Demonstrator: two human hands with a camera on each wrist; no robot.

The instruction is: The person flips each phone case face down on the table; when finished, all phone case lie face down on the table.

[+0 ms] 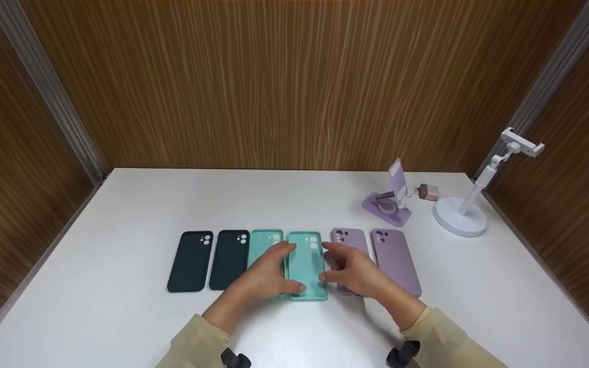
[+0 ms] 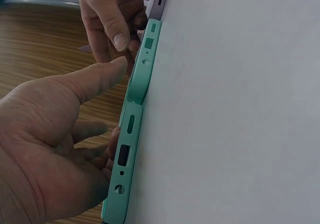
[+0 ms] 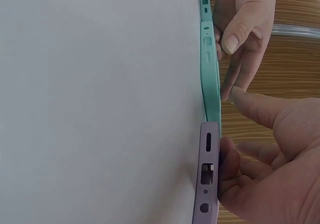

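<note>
In the head view a mint phone case (image 1: 306, 266) lies on the white table with its inner side up. My left hand (image 1: 268, 277) is at its left side, thumb over the lower left part and index finger near the upper left edge. At its right edge is my right hand (image 1: 358, 271), with thumb and index finger spread apart. The left hand partly covers a second mint case (image 1: 260, 243); the right hand partly covers a lilac case (image 1: 358, 236). The left wrist view shows the mint case's slotted end (image 2: 145, 59) close to the left thumb.
Two dark phone cases (image 1: 190, 263) lie at the row's left, another lilac case (image 1: 397, 260) at its right end. Behind them on the right stand a purple folding stand (image 1: 401, 217), a small plug charger (image 1: 429, 192) and a white phone stand (image 1: 459, 222). Wood-grain panels enclose the table.
</note>
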